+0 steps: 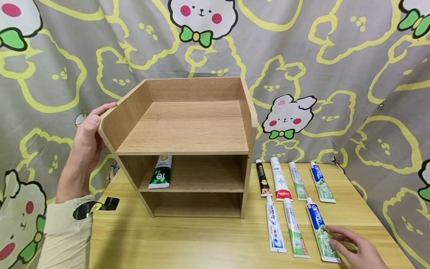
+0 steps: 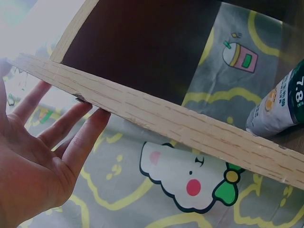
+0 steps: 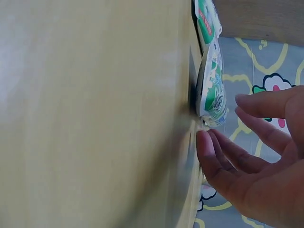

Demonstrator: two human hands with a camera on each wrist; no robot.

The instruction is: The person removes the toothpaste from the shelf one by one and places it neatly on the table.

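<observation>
A wooden shelf unit [image 1: 181,127] stands on the table. My left hand [image 1: 89,134] rests against its left side panel; in the left wrist view several fairly straight fingers [image 2: 95,123] touch the panel's outer face. A green and white toothpaste tube [image 1: 162,172] lies on the middle shelf at the left. My right hand [image 1: 357,248] is at the lower part of a blue and green toothpaste tube [image 1: 322,231] lying on the table. The right wrist view shows that tube's end [image 3: 213,102] near the parted fingers [image 3: 223,175], with no grip on it visible.
More toothpaste tubes lie in two rows right of the shelf unit: a black one [image 1: 263,177], a white and red one [image 1: 280,179], green and white ones [image 1: 295,228], a blue and white one [image 1: 274,226] and another blue-green one [image 1: 322,183]. A patterned curtain [image 1: 285,48] hangs behind the table.
</observation>
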